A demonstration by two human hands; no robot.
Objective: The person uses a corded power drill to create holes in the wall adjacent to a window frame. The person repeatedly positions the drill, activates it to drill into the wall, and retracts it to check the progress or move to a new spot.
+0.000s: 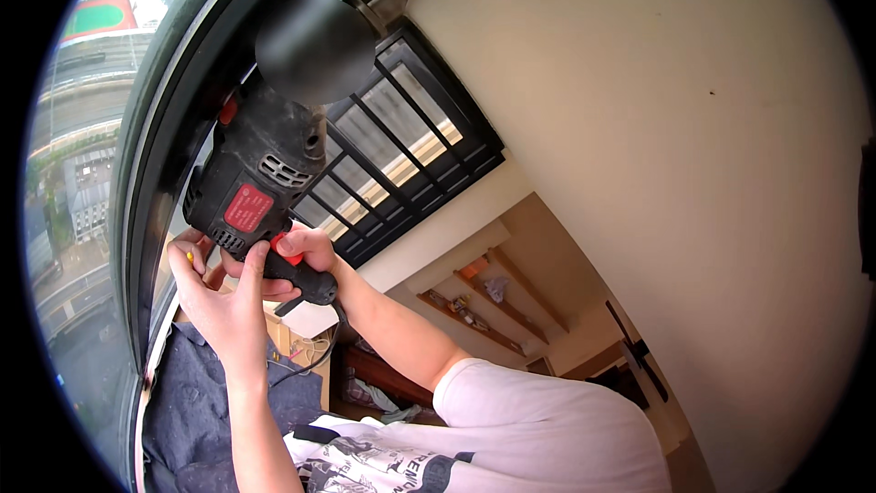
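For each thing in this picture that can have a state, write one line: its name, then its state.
Power drill: held up against the window frame, tilted.
Red trigger: under a finger.
Right hand: closed round the drill's grip.
Left hand: touching the drill's underside.
Cord: hanging slack.

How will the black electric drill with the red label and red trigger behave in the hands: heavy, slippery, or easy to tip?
The black electric drill probably feels heavy for its size: its motor body is bulky, and both the left hand and the right hand are on it. Its weight sits above the handle, so it may tip forward. The dusty casing could be somewhat slippery.
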